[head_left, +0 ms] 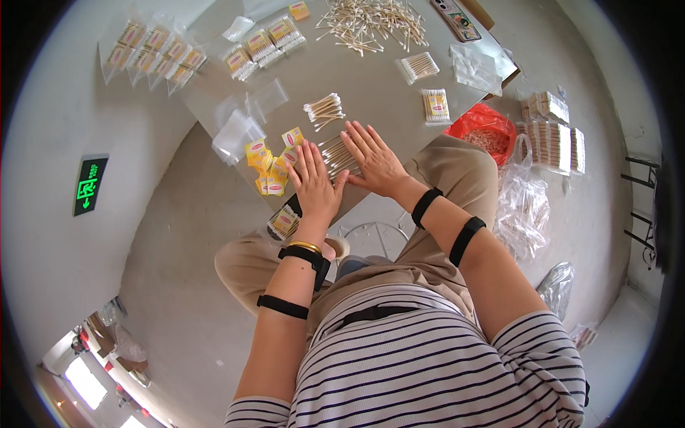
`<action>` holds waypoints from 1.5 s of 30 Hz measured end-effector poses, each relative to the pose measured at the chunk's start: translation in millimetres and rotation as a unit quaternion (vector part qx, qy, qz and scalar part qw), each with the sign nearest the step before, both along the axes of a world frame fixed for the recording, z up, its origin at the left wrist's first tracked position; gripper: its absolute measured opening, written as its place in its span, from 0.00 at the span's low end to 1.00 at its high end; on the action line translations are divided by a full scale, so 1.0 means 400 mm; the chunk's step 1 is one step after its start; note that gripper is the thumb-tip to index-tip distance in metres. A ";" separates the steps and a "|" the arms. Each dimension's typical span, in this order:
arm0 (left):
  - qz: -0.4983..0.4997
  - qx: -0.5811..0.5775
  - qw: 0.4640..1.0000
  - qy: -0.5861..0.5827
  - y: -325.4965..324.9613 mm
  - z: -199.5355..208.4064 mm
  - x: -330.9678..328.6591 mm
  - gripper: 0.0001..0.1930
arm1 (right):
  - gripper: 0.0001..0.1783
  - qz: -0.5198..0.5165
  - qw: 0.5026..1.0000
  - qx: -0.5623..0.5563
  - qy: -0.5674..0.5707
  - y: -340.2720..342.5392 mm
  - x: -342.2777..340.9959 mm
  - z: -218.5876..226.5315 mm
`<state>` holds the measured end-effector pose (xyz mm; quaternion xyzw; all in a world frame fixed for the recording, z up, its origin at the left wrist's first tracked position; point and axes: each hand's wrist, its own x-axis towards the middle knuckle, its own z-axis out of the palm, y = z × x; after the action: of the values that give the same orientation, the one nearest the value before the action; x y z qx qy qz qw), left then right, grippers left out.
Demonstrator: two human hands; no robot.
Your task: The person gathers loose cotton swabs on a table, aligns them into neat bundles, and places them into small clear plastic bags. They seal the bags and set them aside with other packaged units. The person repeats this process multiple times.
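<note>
A striped shirt (pixel 435 360) fills the foreground as a person works at a grey table (pixel 378 100), bare hands flat over its near edge. The left hand (pixel 315 184) and the right hand (pixel 377 165) are both unclenched, fingers extended, flanking a flat layer of cotton swabs (pixel 335 155) without closing around it; whether the palms press on it cannot be told. Yellow cards (pixel 271 173) lie just beside the left fingers. Beyond sit a smaller swab bunch (pixel 325 110), two clear packets (pixel 435 105) and a large loose heap (pixel 372 23).
</note>
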<state>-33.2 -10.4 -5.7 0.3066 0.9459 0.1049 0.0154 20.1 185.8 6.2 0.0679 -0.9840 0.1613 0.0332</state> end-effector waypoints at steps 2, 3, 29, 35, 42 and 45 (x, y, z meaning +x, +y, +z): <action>0.001 0.010 1.000 0.004 0.003 0.000 0.002 0.50 | 0.55 0.002 1.000 -0.009 0.010 -0.007 -0.002 -0.003; 0.006 0.010 1.000 0.005 0.007 -0.003 0.003 0.51 | 0.54 0.002 1.000 0.003 0.007 -0.008 -0.007 -0.001; -0.040 0.075 0.996 0.011 -0.010 0.054 0.001 0.47 | 0.43 -0.047 0.993 -0.103 -0.018 0.056 0.063 0.062; 0.006 -0.029 0.999 0.026 -0.043 0.004 0.060 0.50 | 0.50 0.000 1.000 -0.027 0.000 0.005 0.021 0.034; 0.040 0.055 0.998 -0.004 0.039 -0.009 0.069 0.52 | 0.51 -0.024 0.999 0.029 0.005 -0.042 0.006 -0.019; 0.036 0.058 0.998 -0.020 0.032 -0.016 0.067 0.53 | 0.50 -0.024 0.999 0.043 0.004 -0.049 0.008 -0.021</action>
<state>-6.3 2.5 -12.1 0.2711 0.9481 0.1658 0.0128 23.3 166.0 -2.3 0.0464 -0.9913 0.1175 0.0380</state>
